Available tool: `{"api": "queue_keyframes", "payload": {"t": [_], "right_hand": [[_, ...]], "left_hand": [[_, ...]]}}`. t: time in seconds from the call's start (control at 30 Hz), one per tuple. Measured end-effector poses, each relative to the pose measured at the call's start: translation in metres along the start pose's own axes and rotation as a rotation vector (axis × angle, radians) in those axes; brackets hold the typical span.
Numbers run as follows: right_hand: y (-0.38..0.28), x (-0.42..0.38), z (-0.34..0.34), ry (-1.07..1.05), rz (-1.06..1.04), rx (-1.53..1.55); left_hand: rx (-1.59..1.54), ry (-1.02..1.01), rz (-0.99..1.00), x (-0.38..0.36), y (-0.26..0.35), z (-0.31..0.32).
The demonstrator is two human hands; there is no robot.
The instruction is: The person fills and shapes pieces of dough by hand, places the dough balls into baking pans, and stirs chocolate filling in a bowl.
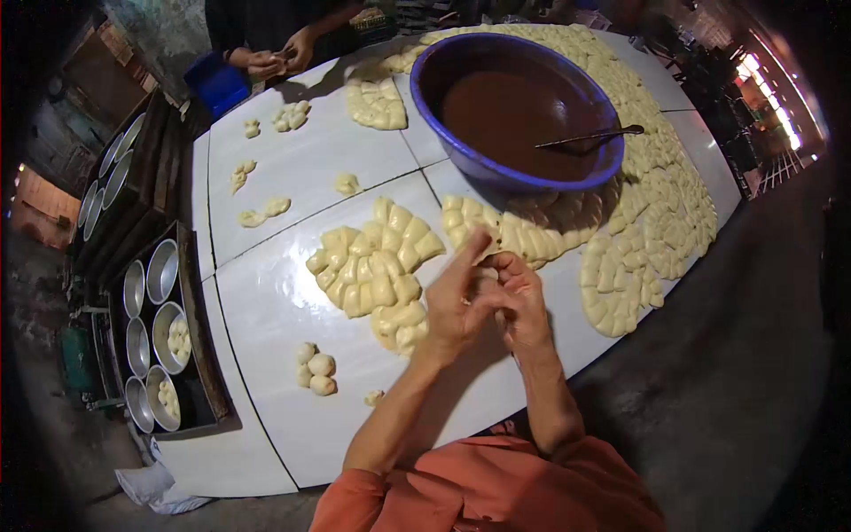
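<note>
My left hand (454, 306) and my right hand (521, 306) meet over the near part of the white tabletop. A small pale piece of dough (486, 273) shows partly between their fingers, mostly hidden. My left fingers point up and forward with the thumb reaching across; my right fingers are curled in. Just left of my hands lies a patch of cut dough pieces (372, 253). Beyond them spreads another row of cut dough (541, 232). Several smooth round dough balls (316, 368) sit in a cluster at left, with a small dough scrap (374, 398) nearby.
A blue basin (433, 113) of brown filling, with a spoon (612, 133) in it, stands on the table. A large dough sheet (660, 191) covers the right side. Round metal tins (162, 272) fill a tray at left. Across the table are another person's hands (282, 58).
</note>
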State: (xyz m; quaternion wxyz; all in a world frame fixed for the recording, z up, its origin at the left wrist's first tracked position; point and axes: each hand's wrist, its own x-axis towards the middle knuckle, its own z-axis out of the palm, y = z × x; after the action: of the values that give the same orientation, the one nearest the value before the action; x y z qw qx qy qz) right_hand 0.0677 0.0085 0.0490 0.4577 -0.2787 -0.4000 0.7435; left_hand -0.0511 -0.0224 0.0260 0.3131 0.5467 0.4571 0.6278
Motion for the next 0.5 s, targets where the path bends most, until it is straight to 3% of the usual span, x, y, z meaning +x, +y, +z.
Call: {"api": "queue_keyframes", "payload": {"t": [0.03,0.17,0.23,0.3,0.37,0.43,0.5], "right_hand": [[-0.014,-0.002,0.015,-0.015,0.044,0.264],[-0.036,0.019,0.003,0.000,0.127,0.246],[-0.054,0.042,0.003,-0.020,0.107,0.190],[-0.067,0.086,-0.017,-0.003,-0.142,-0.054],[-0.101,0.126,-0.029,-0.006,-0.198,-0.478],[-0.111,0.174,-0.055,-0.033,-0.055,-0.860],[-0.103,0.206,-0.081,-0.168,0.097,-1.280]], "left_hand": [[-0.051,0.064,0.061,0.000,-0.010,0.012],[-0.374,0.233,0.087,0.017,-0.018,0.051],[-0.468,0.226,-0.124,0.020,-0.016,0.060],[-0.510,0.255,-0.368,0.014,-0.016,0.062],[-0.521,0.157,-0.506,0.002,-0.020,0.044],[-0.381,0.111,-0.646,-0.004,-0.020,0.023],[-0.359,0.137,-0.614,-0.008,-0.020,0.007]]}}
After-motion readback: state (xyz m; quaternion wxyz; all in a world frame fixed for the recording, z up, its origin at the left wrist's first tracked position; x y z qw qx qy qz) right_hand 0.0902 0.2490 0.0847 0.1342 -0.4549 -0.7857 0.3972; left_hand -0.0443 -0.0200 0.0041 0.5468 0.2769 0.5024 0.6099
